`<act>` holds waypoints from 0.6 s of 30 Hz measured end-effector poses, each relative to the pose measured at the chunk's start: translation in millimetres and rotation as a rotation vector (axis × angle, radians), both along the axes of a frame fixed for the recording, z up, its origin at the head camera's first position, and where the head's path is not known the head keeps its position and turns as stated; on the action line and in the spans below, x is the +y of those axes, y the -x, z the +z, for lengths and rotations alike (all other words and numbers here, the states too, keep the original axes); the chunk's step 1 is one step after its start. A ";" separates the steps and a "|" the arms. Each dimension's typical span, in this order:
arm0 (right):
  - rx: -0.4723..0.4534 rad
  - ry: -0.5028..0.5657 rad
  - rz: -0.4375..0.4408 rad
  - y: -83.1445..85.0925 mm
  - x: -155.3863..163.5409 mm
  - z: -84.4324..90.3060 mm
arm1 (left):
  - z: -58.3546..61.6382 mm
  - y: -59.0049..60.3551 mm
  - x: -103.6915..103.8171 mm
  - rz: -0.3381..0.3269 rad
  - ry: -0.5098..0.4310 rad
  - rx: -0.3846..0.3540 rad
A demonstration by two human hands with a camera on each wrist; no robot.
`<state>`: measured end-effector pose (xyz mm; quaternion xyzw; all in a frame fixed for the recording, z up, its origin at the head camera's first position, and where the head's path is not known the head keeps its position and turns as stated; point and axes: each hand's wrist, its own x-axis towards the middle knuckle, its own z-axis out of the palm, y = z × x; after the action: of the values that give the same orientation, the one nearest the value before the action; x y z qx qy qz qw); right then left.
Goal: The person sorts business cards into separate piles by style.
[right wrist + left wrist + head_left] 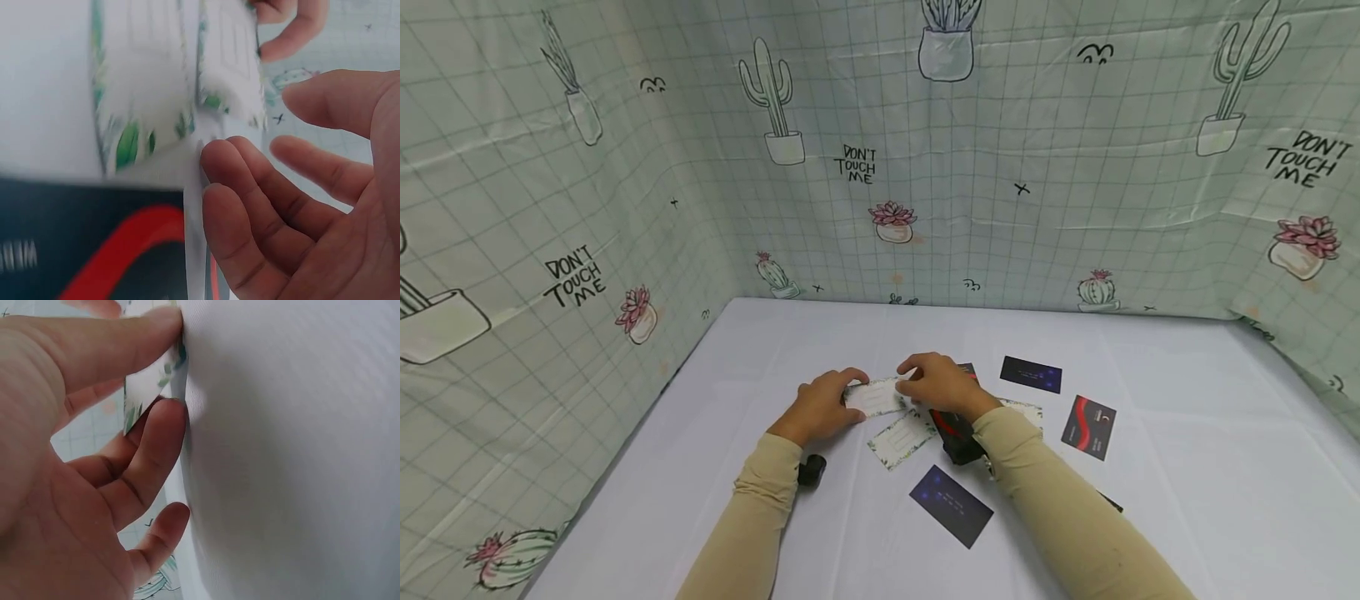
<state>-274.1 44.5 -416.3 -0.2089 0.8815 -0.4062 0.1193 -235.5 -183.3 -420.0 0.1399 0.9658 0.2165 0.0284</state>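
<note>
White floral-edged card (874, 397) lies with its long axis running left to right between both hands. Left hand (820, 407) pinches its left end; right hand (942, 385) rests loosely opened at its right end.

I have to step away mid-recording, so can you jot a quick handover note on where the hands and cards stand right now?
Left hand: pinches the left end of a white leaf-edged card, held just above the table.
Right hand: at the same card's right end; the grip is not clear.
A second leaf-edged card lies just below it.
Dark blue cards: one near, one far.
A black-and-red card lies to the right.
Done: one card picked up.
Left: the other cards lie loose, not gathered.
</note>
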 end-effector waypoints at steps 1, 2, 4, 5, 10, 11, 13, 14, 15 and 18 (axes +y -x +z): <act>-0.004 0.009 -0.001 -0.2 -0.9 -0.3 | 0.0 0.0 0.1 0.000 -0.007 0.003; -0.007 0.018 -0.004 -0.4 -1.7 -0.5 | 0.1 0.0 0.1 0.001 -0.015 0.008; -0.002 0.028 -0.011 -0.3 -3.5 -1.7 | 0.5 0.0 -0.2 0.005 -0.032 0.020; 0.008 0.031 -0.011 -0.2 -4.3 -2.9 | 0.6 0.3 -0.6 0.007 -0.042 0.027; 0.024 0.072 -0.048 -1.8 -7.3 -10.9 | 0.2 0.2 -1.3 0.038 -0.128 0.032; 0.022 0.089 -0.059 -2.5 -7.2 -13.0 | 0.2 0.0 -0.9 0.049 -0.148 0.037; 0.014 0.125 -0.086 -3.8 -6.5 -17.2 | -0.6 0.2 -0.3 0.079 -0.178 0.059; 0.015 0.143 -0.096 -4.5 -6.1 -19.4 | -1.2 0.7 0.0 0.095 -0.191 0.072; 0.018 0.159 -0.102 -5.1 -5.3 -21.3 | -1.8 1.4 0.4 0.105 -0.203 0.091; 0.043 0.188 -0.113 -7.3 -1.7 -26.0 | -2.7 4.8 2.2 0.114 -0.223 0.128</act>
<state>-266.9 42.8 -442.3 -0.1778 0.8521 -0.4888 0.0574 -240.2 -181.1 -422.6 0.1005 0.9420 0.3144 -0.0612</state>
